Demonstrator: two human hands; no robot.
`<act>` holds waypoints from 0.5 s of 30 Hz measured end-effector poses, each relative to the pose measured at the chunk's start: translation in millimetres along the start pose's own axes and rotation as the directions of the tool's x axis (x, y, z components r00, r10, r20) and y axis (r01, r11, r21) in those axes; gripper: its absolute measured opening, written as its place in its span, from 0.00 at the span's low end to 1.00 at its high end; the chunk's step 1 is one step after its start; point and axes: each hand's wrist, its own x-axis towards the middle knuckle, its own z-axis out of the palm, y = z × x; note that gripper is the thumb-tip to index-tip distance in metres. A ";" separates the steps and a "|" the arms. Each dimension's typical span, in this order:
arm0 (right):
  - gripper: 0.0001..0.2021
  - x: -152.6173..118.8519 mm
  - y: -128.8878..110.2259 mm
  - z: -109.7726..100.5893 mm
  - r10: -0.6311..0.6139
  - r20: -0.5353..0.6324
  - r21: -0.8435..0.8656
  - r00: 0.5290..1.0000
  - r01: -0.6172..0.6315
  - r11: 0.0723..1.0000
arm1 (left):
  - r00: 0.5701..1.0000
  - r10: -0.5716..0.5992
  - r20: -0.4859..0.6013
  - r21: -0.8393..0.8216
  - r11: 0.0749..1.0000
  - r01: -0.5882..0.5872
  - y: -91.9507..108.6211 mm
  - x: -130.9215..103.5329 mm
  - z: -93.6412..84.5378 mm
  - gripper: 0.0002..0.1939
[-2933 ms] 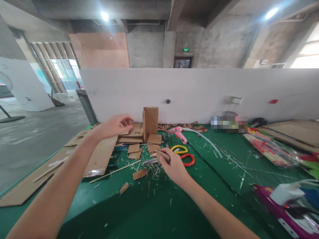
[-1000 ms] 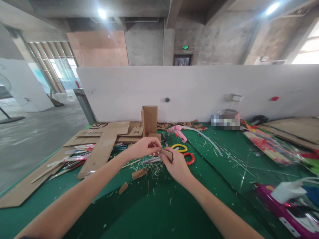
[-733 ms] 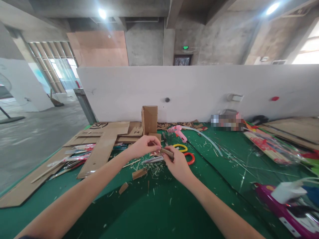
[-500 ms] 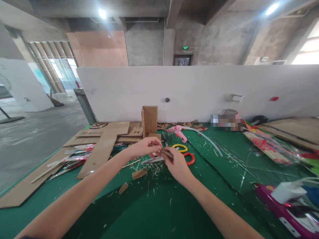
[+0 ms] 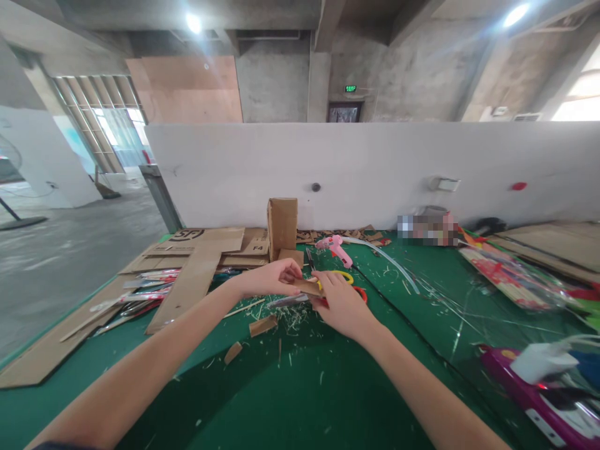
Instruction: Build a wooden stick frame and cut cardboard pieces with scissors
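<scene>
A small brown cardboard piece (image 5: 307, 287) spans the gap between my two hands above the green table. My left hand (image 5: 276, 277) pinches its left end with curled fingers. Its right end is gripped by my right hand (image 5: 340, 303), whose fingers lie over it. Scissors with a yellow handle (image 5: 345, 277) and a red-orange handle (image 5: 360, 294) lie just behind and beneath my right hand, partly hidden. Pale shavings (image 5: 294, 317) are scattered below the hands. Beyond them stands an upright folded cardboard piece (image 5: 282, 228).
A pink glue gun (image 5: 335, 249) with a black cord lies behind the hands. Cardboard sheets (image 5: 192, 275) and packaged tools (image 5: 150, 290) cover the left. A purple power strip (image 5: 515, 381) sits front right, with plastic-wrapped sticks (image 5: 501, 275) behind it.
The cardboard piece has been turned and now shows its flat side. My right hand has shifted slightly right, its fingers now stretched over the piece and covering more of the scissors.
</scene>
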 end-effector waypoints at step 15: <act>0.17 0.4 37.3 -3.2 0.042 0.238 -0.100 0.970 -0.019 0.995 | 0.936 0.054 0.349 0.372 0.908 -0.191 36.6 -14.1 18.0 0.23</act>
